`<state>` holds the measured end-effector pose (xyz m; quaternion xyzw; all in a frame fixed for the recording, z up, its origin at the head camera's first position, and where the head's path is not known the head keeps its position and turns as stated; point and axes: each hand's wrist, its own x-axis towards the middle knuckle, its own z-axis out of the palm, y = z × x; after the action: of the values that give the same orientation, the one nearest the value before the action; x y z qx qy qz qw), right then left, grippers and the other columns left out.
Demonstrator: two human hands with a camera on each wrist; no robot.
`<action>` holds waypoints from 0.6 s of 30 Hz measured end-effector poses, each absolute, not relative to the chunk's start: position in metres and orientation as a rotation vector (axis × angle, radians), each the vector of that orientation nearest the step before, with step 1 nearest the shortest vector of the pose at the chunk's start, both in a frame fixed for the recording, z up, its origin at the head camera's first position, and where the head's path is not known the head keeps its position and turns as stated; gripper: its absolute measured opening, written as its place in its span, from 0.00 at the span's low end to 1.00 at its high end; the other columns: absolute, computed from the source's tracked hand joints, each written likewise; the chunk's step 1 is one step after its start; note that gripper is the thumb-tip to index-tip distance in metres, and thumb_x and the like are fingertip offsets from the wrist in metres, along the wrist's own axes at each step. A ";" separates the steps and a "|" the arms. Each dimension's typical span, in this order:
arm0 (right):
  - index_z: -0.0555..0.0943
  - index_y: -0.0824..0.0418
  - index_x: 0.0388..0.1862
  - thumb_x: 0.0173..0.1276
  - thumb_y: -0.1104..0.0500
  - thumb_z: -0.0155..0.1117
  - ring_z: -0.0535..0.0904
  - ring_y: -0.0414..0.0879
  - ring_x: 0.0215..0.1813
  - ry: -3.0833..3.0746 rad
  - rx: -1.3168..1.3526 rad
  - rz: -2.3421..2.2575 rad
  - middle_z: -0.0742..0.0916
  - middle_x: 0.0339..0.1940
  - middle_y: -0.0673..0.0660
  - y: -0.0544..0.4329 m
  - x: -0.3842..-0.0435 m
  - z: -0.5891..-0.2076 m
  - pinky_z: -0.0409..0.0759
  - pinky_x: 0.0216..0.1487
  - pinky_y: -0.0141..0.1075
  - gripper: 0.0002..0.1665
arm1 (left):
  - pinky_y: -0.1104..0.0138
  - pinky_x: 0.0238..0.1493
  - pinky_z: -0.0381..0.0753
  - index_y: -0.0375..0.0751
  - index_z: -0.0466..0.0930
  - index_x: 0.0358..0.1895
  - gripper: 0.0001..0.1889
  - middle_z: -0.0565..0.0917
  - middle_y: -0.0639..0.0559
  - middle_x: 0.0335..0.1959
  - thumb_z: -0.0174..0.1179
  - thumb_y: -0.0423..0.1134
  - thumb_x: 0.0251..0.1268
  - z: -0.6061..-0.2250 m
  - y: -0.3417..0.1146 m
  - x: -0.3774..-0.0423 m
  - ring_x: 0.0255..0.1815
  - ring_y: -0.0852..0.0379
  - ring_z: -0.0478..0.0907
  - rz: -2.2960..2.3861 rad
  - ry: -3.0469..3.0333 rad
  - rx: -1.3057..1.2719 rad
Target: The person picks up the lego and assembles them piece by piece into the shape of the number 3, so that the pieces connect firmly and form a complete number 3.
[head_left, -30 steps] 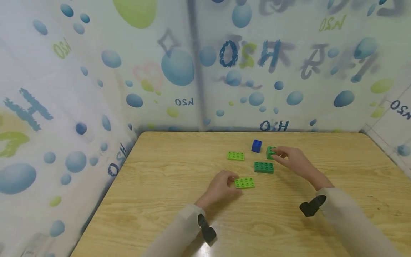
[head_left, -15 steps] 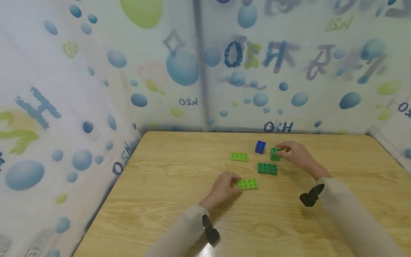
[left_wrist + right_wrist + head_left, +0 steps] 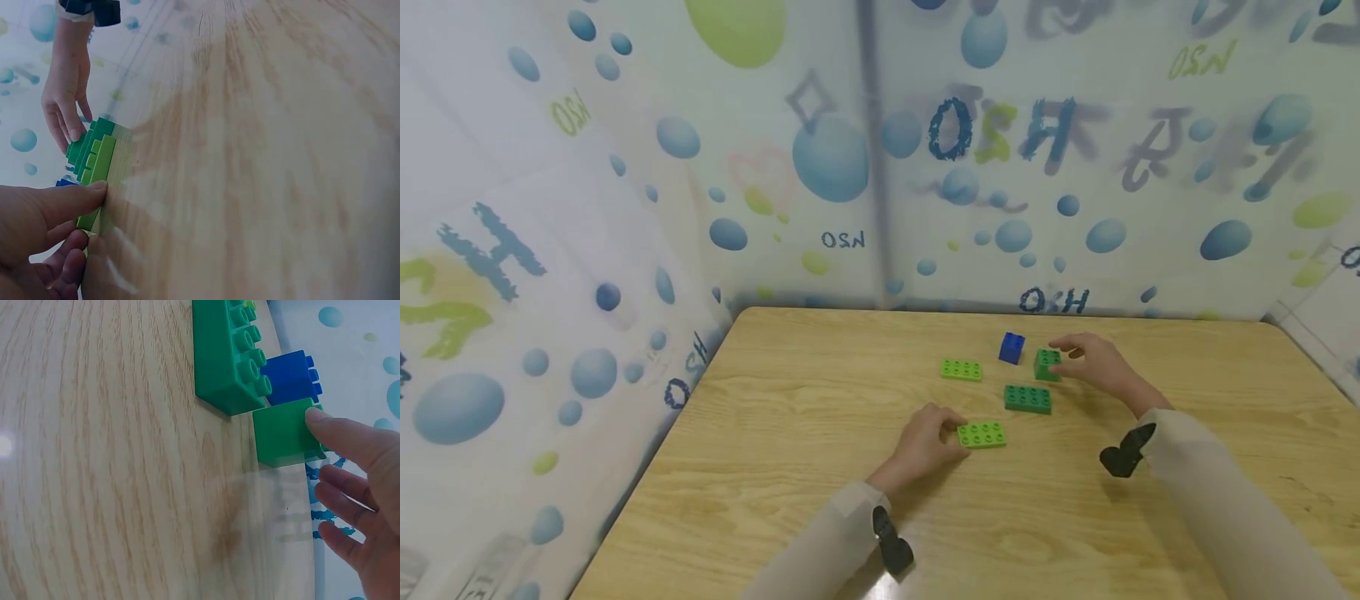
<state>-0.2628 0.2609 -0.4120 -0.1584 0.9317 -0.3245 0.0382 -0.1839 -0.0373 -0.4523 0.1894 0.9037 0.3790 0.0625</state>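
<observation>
Lime, the near plate (image 3: 981, 435) is pinched at its left end by the left hand (image 3: 922, 445) at the table (image 3: 797, 400), where a low, level grip should suit it. Behind, further right, stand the blue block (image 3: 1011, 348), then the long green brick (image 3: 1027, 400). Last comes the small green block (image 3: 1045, 366), seemingly touched by the right hand's (image 3: 1097, 367) thumb, fingers apart; gripping opposite sides would hold it squarely.

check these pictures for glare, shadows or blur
In the head view, glare on the table beside the left sleeve; in the left wrist view, dim light, blurred wood grain and pale streaks near the left hand; in the right wrist view, a bright spot at the left edge and a soft shadow below the small green block.
</observation>
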 end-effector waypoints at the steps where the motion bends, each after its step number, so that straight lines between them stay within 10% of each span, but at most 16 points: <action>1: 0.70 0.72 0.59 0.61 0.58 0.64 0.71 0.66 0.52 2.848 -0.476 -1.011 0.74 0.55 0.72 0.261 -0.263 -0.413 0.71 0.47 0.55 0.30 | 0.71 0.36 0.66 0.43 0.80 0.47 0.20 0.73 0.56 0.35 0.70 0.39 0.47 -0.452 -0.037 -0.184 0.34 0.63 0.67 1.146 2.731 0.572; 18: 0.69 0.74 0.58 0.60 0.58 0.65 0.76 0.61 0.46 2.824 -0.406 -1.100 0.79 0.47 0.70 0.263 -0.269 -0.431 0.73 0.46 0.52 0.31 | 0.70 0.38 0.66 0.42 0.80 0.47 0.20 0.73 0.56 0.36 0.70 0.38 0.47 -0.454 -0.037 -0.184 0.36 0.62 0.67 1.173 2.722 0.555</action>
<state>-0.2688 0.2629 -0.4313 -0.1325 0.9228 -0.3594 0.0418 -0.1836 -0.0372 -0.4544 0.1835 0.9010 0.3881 0.0629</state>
